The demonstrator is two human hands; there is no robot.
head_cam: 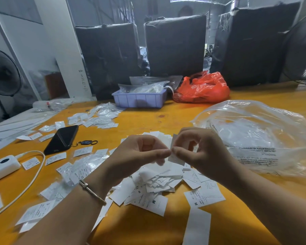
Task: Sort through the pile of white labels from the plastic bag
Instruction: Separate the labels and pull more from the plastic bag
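Observation:
A loose pile of white labels (159,183) lies on the orange table in front of me, some printed with S or M. My left hand (140,152) and my right hand (200,152) are raised just above the pile, fingertips meeting. Between them they pinch a small white label (175,159), which hangs down from the fingers. A large clear plastic bag (254,137) with printed warning text lies crumpled to the right of my right hand.
Small bagged labels (99,117) are scattered across the left of the table. A black phone (62,138) with a key ring, a white power bank (2,167) and its cable lie left. A lilac tray (140,99) and a red bag (203,89) stand behind.

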